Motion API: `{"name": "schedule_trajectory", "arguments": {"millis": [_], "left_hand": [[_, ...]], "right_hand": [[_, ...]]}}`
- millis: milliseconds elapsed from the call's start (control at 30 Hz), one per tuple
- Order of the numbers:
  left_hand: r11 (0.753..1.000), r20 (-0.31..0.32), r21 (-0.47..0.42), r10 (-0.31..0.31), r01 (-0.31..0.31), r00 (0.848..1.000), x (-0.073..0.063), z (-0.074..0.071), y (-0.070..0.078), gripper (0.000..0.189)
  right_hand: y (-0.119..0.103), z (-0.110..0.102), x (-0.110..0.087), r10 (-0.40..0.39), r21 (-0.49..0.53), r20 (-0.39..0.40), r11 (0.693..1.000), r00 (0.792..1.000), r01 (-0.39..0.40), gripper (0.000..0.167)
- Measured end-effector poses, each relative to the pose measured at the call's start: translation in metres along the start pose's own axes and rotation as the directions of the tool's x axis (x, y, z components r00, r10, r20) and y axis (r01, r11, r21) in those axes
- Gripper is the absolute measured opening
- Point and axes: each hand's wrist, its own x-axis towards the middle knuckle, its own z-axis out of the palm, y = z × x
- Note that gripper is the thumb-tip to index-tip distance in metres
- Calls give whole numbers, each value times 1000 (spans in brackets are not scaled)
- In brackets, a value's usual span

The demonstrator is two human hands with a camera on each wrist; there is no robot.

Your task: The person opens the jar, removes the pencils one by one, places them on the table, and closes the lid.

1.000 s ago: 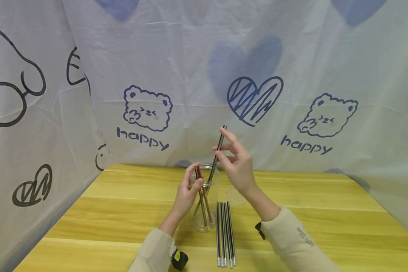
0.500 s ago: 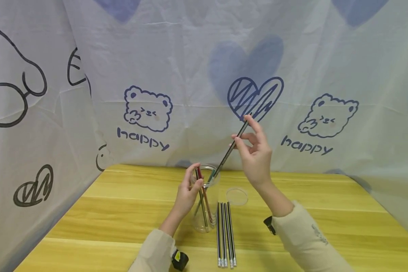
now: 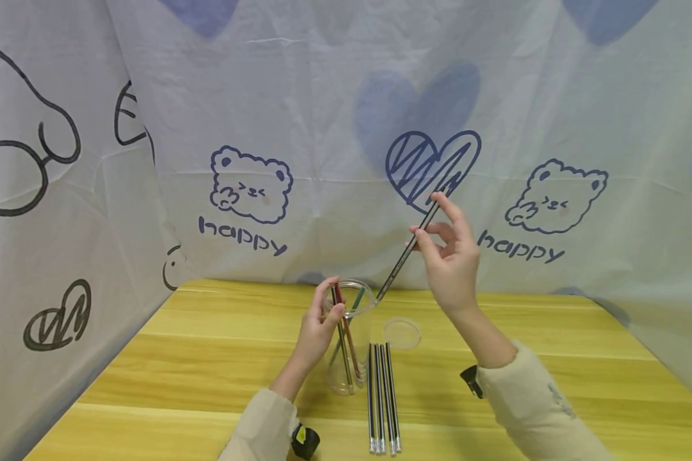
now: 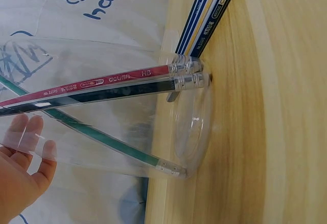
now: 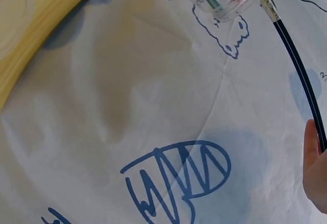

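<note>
A clear plastic jar [image 3: 362, 339] stands upright on the table, and my left hand [image 3: 317, 326] grips it near the rim. Inside lean a red pencil [image 4: 127, 76], a black pencil [image 4: 122, 92] and a green pencil [image 4: 102, 136], with their metal-capped ends at the bottom. My right hand [image 3: 454, 266] pinches another dark pencil [image 3: 403, 256] by its upper part, tilted up to the right. The lower end of this pencil, with its metal ferrule [image 5: 271, 9], lies just outside the right side of the jar's rim.
Several dark blue striped pencils [image 3: 384, 397] lie side by side in front and right of the jar, metal ends toward the person. A clear round lid [image 3: 402, 333] lies behind them. A printed cloth [image 3: 334, 128] hangs behind the wooden table [image 3: 525, 384].
My right hand has moved right and drawn the dark pencil up out of the jar, tilting it more. My left hand and the jar have stayed in place.
</note>
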Motion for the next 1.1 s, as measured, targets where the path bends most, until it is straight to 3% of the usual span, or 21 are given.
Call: {"name": "schedule_trajectory", "arguments": {"millis": [300, 533, 1100], "left_hand": [[1000, 12, -2, 3, -3, 1000, -1, 0, 2, 52], [1000, 10, -7, 9, -9, 1000, -1, -1, 2, 52], [1000, 4, -2, 13, -13, 1000, -1, 0, 1, 52]], "right_hand": [[12, -9, -11, 60, -34, 100, 998, 993, -57, 51], [19, -16, -26, 186, -86, 152, 981, 971, -174, 52], [36, -25, -51, 345, -154, 162, 934, 924, -322, 51]]}}
